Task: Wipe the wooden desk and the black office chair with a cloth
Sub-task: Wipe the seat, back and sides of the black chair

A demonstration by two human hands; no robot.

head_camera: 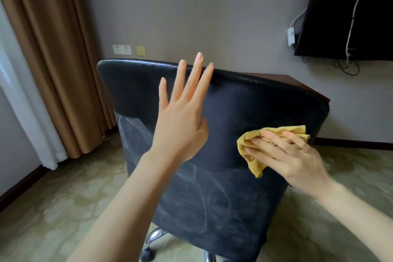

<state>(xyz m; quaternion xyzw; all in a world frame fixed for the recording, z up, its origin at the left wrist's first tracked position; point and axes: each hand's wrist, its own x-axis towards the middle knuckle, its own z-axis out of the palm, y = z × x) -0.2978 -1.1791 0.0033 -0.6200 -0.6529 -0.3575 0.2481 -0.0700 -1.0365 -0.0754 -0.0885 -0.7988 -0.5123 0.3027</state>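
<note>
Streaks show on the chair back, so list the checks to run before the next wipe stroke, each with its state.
1. Yellow cloth pressed against the chair back: ok.
2. Right hand flat over the cloth: ok.
3. Left hand bracing the chair: cannot tell, fingers spread, contact unclear.
4. Chair back clean: not ok, pale streaks at lower left.
5. Desk wiped: cannot tell, only a corner shows.

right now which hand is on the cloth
The right hand: its fingers lie flat on the yellow cloth, pressing it against the chair back. The left hand holds nothing, its fingers spread.
</note>
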